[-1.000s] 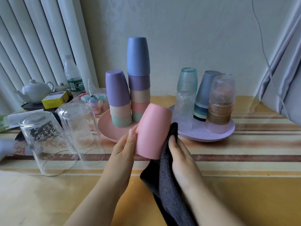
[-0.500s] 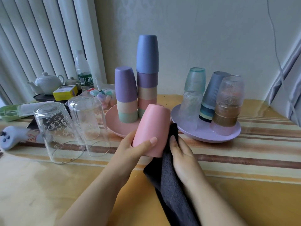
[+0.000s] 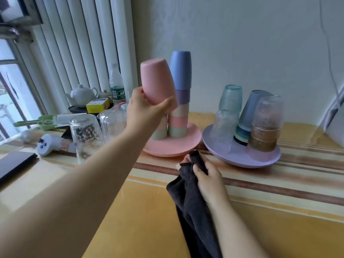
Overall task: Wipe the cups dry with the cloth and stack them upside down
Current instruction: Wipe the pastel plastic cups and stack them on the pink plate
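Note:
My left hand (image 3: 144,107) grips a pink cup (image 3: 157,83), held upside down and tilted, raised above the shorter stack on the pink plate (image 3: 186,144). That shorter stack is mostly hidden behind my hand and arm. Beside it a tall stack of upside-down cups (image 3: 180,94) with a blue one on top stands on the same plate. My right hand (image 3: 208,180) holds the dark cloth (image 3: 193,207) low over the table, near the plate's front edge. A purple plate (image 3: 240,157) to the right carries several upside-down glass and plastic cups (image 3: 266,123).
Two clear glasses (image 3: 87,135) stand upside down at the left. Behind them are a white teapot (image 3: 81,94), a water bottle (image 3: 116,84), a yellow box (image 3: 97,108), a green tray (image 3: 44,121), a white controller (image 3: 48,144) and a black slab (image 3: 13,164). Curtains hang at left and right.
My left hand has lifted the pink cup away from the cloth, up and back over the pink plate. My right hand stays low with the cloth. The view has shifted left.

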